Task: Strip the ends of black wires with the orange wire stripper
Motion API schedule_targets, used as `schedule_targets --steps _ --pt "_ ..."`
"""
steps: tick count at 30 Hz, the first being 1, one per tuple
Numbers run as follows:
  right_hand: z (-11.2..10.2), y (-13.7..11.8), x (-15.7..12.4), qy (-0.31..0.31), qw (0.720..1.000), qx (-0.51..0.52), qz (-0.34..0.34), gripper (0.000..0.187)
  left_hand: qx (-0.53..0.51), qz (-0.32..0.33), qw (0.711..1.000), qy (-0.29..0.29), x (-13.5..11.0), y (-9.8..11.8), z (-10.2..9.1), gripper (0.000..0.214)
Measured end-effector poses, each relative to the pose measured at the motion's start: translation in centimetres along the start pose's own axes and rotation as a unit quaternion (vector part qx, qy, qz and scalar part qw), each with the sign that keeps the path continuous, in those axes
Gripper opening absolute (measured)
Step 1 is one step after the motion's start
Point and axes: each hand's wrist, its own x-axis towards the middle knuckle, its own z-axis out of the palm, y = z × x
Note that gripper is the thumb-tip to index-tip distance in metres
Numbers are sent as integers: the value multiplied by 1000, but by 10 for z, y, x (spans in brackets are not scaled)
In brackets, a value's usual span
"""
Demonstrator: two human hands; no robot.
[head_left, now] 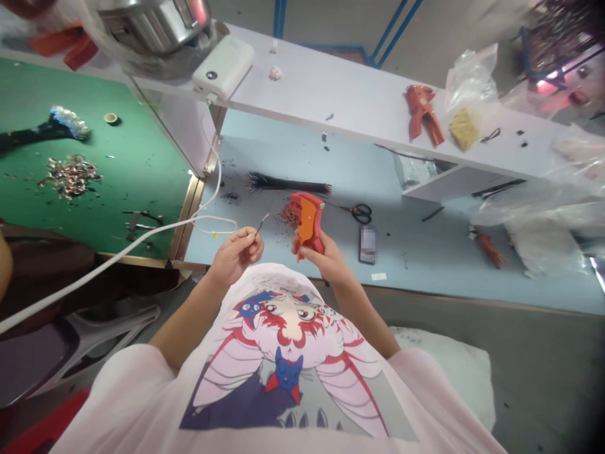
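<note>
Over the pale-blue counter [278,146], left grip [240,250] pinches a thin black wire [260,227], right grip [325,253] wraps a red-and-orange handheld tool [309,221]; sloppy pinch could drop that wire.

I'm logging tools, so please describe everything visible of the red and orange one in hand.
The red and orange tool resembles a wire stripper: red body, orange side plate, plastic-looking. The right hand grips its handle end, its head pointing forward, beside copper-coloured scraps in this view. How far its handles are squeezed is unclear.
</note>
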Motion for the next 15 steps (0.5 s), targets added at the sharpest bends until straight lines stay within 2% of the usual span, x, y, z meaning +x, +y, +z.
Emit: schedule_targets --steps 3,6,11,15 --pt "8 -5 -2 -12 997 82 4 33 -1 -43 998 -37 -2 -3 0 19" --pt "13 -11 -2 4 994 110 -13 36 51 -60 996 -49 -4 -7 -1 19" --pt "16 -19 -2 20 994 95 -42 38 147 -67 985 -64 -5 -11 -2 19" --pt "19 -18 -1 52 994 57 -75 30 184 -72 978 -71 -6 -10 0 20"
